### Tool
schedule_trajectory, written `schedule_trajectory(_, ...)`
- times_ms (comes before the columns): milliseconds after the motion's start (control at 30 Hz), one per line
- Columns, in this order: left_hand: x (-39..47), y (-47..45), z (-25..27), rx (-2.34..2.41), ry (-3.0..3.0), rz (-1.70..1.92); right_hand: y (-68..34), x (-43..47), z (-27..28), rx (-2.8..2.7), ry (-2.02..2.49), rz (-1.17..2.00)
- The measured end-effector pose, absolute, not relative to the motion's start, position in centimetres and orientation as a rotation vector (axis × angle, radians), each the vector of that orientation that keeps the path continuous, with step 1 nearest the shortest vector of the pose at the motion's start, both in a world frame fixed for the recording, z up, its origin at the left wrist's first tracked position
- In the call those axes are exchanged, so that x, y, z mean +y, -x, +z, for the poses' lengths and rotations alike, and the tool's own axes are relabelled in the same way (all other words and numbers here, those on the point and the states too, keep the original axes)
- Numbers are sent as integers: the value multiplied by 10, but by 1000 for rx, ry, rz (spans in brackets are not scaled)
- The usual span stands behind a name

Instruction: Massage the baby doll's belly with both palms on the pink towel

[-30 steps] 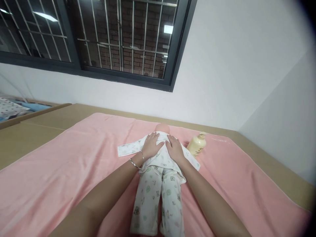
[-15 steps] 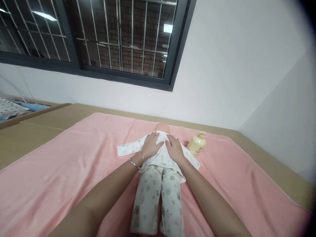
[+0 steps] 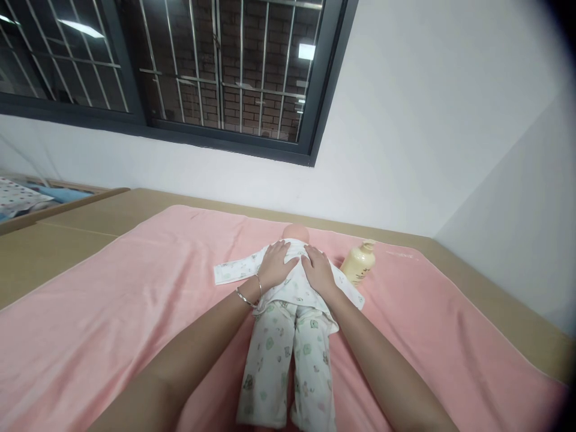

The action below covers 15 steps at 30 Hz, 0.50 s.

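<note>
A baby doll (image 3: pixel 296 233) in a white printed top and matching trousers (image 3: pixel 269 366) lies stretched out, its head toward the wall. On the left of its chest rests my left hand (image 3: pixel 275 265), palm down with fingers extended, a silver bangle at the wrist. My right hand (image 3: pixel 318 271) lies flat on the other side of the chest, its fingers also extended. The two thumbs point toward each other over the middle of the top. One sleeve (image 3: pixel 234 270) spreads out to the left; the right sleeve is partly hidden by my right forearm.
A cream pump bottle (image 3: pixel 360 263) leans beside the doll's right-hand sleeve. Beneath everything is a pink blanket (image 3: pixel 135 288) on a tan surface (image 3: pixel 90 213). A white wall and a barred window (image 3: pixel 225 72) stand behind. Spotted fabric (image 3: pixel 20 195) lies at far left.
</note>
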<state>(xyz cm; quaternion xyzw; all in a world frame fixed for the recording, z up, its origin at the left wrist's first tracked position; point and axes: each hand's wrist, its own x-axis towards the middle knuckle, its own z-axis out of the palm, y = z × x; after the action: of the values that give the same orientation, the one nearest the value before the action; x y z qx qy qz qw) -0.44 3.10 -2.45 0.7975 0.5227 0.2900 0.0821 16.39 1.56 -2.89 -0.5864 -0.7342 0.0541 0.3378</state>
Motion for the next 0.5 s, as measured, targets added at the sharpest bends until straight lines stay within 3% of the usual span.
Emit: schedule_trajectory(500, 28, 5, -21, 1554, -2395, 861, -163, 14, -26, -1921, 1534, 144)
